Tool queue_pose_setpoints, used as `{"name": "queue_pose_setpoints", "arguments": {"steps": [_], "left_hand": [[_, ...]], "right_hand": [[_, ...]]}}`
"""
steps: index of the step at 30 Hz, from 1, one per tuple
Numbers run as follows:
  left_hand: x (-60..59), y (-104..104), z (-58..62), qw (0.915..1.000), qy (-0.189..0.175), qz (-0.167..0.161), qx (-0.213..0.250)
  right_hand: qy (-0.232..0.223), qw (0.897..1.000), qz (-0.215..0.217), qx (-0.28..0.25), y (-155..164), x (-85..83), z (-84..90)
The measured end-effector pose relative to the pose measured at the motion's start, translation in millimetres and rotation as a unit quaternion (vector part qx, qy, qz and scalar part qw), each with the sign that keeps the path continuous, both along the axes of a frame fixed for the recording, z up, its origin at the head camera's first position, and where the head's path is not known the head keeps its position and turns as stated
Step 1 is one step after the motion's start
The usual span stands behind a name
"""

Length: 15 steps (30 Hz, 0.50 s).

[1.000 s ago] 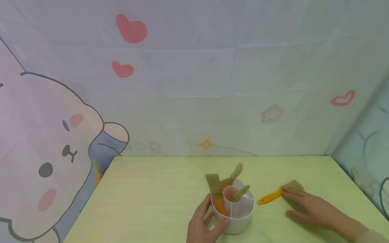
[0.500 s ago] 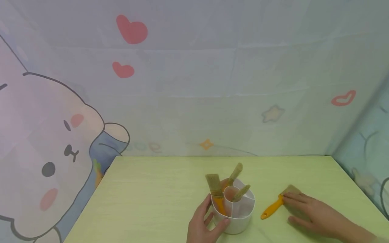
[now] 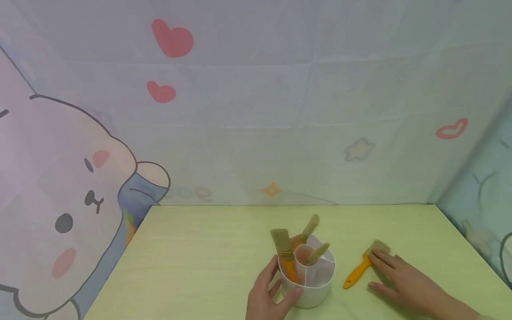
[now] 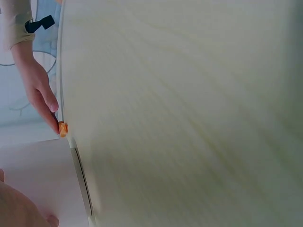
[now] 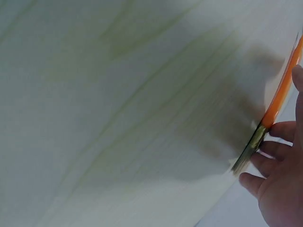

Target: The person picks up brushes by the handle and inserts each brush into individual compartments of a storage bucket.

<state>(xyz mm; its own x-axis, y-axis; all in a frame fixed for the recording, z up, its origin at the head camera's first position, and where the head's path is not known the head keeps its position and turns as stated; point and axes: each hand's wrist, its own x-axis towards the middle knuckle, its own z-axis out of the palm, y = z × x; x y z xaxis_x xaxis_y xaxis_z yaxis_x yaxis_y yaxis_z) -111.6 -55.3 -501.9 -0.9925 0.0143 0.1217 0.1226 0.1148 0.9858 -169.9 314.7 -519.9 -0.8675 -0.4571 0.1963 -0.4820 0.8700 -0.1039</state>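
One loose brush [image 3: 362,266] right of the white holder [image 3: 316,284] has swung toward me under my flat right hand [image 3: 404,284]; my left hand [image 3: 266,300] still cups the holder.

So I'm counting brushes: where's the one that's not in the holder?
In the head view the loose brush lies flat on the table, right of the white holder, under the right hand's fingers.

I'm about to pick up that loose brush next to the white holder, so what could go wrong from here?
The right hand only lies flat on the loose brush, so it may slide across the table instead of lifting. The left hand grips the holder, where three brushes lean outward; bumping them could tip it.
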Motion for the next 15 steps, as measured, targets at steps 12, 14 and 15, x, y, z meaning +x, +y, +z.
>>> {"name": "queue_pose_setpoints", "arguments": {"steps": [12, 14, 15], "left_hand": [[-1.0, 0, -1.3, 1.0, 0.003, -0.003, -0.004], [-1.5, 0, -2.1, 1.0, 0.004, -0.003, -0.004], [-1.8, 0, -2.5, 1.0, 0.003, -0.005, -0.002]], "right_hand": [[0.129, 0.967, 0.212, 0.058, 20, -11.7, 3.8], [0.143, 0.959, 0.238, 0.061, 21, -15.3, 4.7], [0.146, 0.957, 0.242, 0.064, 22, -16.4, 4.9]]}}
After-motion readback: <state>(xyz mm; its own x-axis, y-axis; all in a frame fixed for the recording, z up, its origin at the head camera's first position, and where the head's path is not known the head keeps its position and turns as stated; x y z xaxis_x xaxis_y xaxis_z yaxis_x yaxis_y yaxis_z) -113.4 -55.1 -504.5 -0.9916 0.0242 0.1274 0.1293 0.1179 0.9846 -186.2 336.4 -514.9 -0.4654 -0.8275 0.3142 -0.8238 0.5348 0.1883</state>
